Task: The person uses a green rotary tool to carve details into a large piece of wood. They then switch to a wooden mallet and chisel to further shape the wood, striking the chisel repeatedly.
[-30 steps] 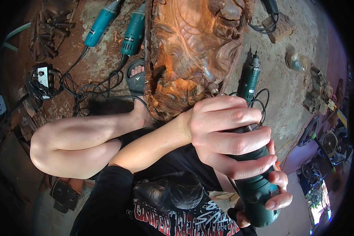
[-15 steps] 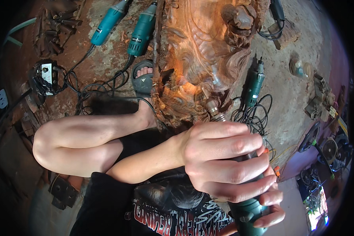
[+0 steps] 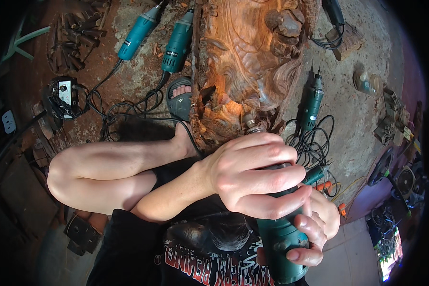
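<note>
Both my hands are wrapped around a green electric die grinder [image 3: 282, 255], held at a slant over my lap. My left hand [image 3: 257, 174] grips its front part from above, fingers curled across the body. Lower down, my right hand [image 3: 312, 240] closes around the rear from the right; much of it is hidden behind the tool. The metal collet end [image 3: 249, 121] points at the near end of a carved, reddish-brown wood piece [image 3: 252, 52] with swirling relief. Whether the bit touches the wood I cannot tell.
Two teal grinders [image 3: 137, 37] lie left of the carving, with tangled cords leading to a control box [image 3: 66, 97]. Right of it lies another green grinder [image 3: 313, 102] beside coiled cable. My sandalled foot [image 3: 180, 100] rests against the carving's left edge. Wood sticks [image 3: 76, 40] are piled far left.
Both hands and the grinder have shifted left, and the tool's front end sits slightly higher and further left against the carving. My grip is unchanged. The view has shifted a little.
</note>
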### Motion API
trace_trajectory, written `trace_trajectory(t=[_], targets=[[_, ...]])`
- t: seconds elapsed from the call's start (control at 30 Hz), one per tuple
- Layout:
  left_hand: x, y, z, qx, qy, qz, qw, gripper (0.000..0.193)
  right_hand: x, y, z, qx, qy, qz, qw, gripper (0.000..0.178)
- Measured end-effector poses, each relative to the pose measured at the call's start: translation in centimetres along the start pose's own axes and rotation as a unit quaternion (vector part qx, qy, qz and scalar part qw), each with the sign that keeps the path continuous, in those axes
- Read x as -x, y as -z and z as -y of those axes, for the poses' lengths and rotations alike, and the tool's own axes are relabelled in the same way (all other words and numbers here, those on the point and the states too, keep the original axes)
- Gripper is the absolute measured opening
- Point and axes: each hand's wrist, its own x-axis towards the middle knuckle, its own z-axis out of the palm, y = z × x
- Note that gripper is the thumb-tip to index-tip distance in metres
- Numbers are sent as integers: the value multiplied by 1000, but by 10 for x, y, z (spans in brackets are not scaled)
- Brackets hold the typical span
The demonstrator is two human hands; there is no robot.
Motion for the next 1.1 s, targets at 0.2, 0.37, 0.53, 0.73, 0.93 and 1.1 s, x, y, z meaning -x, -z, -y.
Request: trace_trajectory(t=[0.2,0.37,0.53,0.73,0.93,1.1], targets=[[-19,2,4,22,-31,24,999,27,-8,-1,5,60,7,-38,997,61],[-10,7,-5,-56,-36,50,997,28,-10,4,35,-102,-157,-52,981,35],[-36,5,-6,-32,-49,61,996,26,-17,0,41,-41,-180,-81,980,62],[-20,4,-4,-6,-52,62,997,33,2,-16,39,-3,-131,-119,984,45],[-5,9,-6,22,-25,8,999,28,-10,-5,25,34,-38,10,999,55],[-5,1,0,24,-15,-20,999,28,-9,4,14,75,-7,55,996,62]])
